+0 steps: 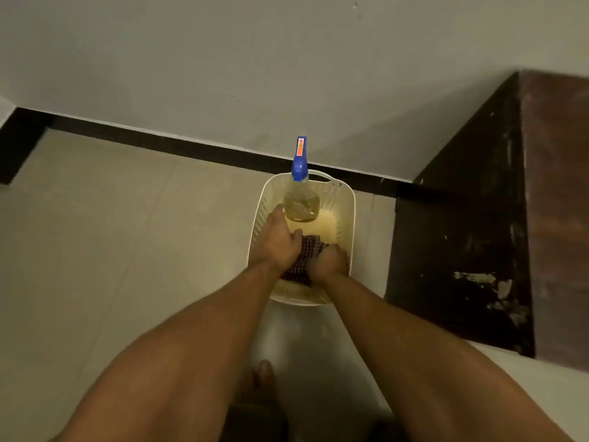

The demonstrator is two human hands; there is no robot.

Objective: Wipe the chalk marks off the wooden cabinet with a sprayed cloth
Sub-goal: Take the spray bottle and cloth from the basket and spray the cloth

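Pale floor tiles (95,234) fill the left, with a dark skirting (159,143) under the wall. A cream perforated basket (349,199) stands on the floor near the middle, and both hands are down in it. The left grip (277,240) lies over the left edge of the checked cloth (307,250), thumb on the fabric and one finger stretched far toward the spray bottle (301,207). I cannot tell whether its other fingers hold the cloth. The bottle stands upright at the far end of the basket, just beyond the cloth, its blue trigger head (299,164) pointing away. The right grip (331,261) is bunched tight on the cloth's right side.

The wooden cabinet (462,234) stands well apart to the right, and its white chalk marks (475,277) sit low on the near face. The right hand is therefore the nearer one for wiping, and the left is nearer the bottle, which I judge must come first for spraying.
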